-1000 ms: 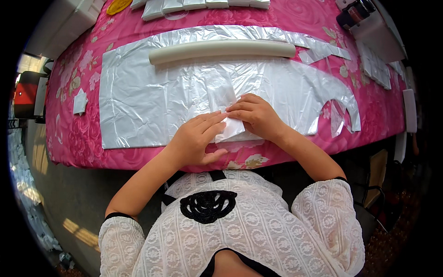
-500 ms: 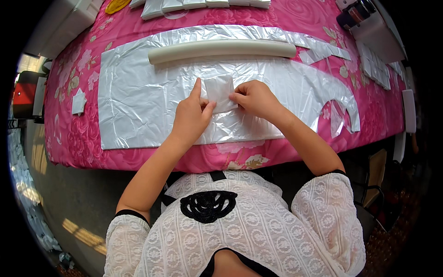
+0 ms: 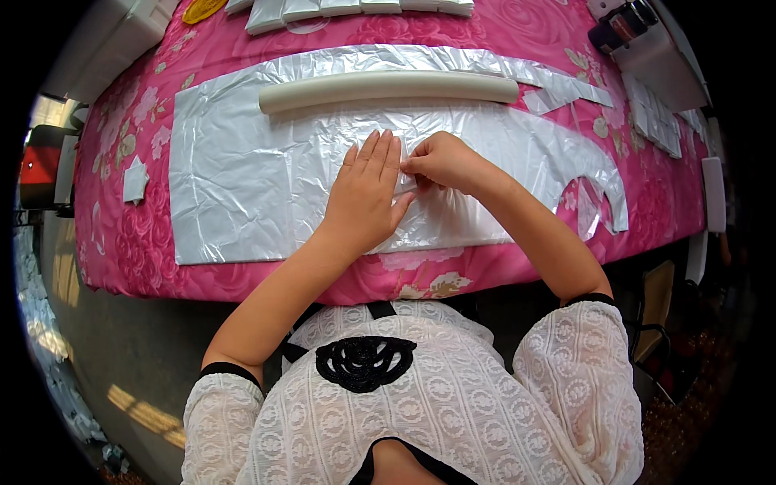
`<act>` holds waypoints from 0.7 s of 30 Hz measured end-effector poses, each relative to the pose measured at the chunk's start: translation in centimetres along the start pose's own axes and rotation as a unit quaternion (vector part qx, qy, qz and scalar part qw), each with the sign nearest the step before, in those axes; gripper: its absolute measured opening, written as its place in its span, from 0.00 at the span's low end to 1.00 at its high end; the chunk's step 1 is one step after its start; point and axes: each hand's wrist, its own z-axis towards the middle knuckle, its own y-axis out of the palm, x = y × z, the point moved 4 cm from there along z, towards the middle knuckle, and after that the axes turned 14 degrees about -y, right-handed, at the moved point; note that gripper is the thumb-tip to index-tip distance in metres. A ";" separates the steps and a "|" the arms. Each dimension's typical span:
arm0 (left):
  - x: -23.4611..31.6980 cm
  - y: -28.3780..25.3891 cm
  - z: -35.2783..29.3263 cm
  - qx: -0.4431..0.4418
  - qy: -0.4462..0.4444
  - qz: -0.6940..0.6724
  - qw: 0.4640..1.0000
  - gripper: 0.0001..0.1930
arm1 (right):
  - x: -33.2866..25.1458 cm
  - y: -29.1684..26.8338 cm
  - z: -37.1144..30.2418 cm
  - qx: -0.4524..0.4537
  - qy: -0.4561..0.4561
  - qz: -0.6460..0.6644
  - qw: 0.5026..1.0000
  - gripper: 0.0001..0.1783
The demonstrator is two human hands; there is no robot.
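Observation:
My left hand (image 3: 364, 196) lies flat with straight fingers on a small folded square of white plastic bag (image 3: 403, 183), covering most of it. At the square's right edge my right hand (image 3: 446, 164) is closed, thumb and fingertips pinching the plastic. Beneath both hands spreads a large flat white plastic carrier bag (image 3: 230, 174), with its cut-out handles toward the right. A long cream tube (image 3: 388, 89) rests across the bag, beyond my hands.
Folded white packets (image 3: 339, 8) line the far side of the pink flowered tablecloth (image 3: 133, 246). A small folded packet (image 3: 136, 180) sits at left, more packets (image 3: 651, 115) at right. A white box (image 3: 663, 69) and dark cup (image 3: 622, 26) stand far right.
My left hand has gone from pointing with its index finger beside the folded square to lying flat over it. The right hand still pinches the right edge.

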 end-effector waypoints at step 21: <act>-3.7 -3.4 -6.4 -0.069 -0.162 -0.303 0.937 0.23 | -4.7 2.8 -0.9 0.133 -0.462 -0.404 0.778 0.21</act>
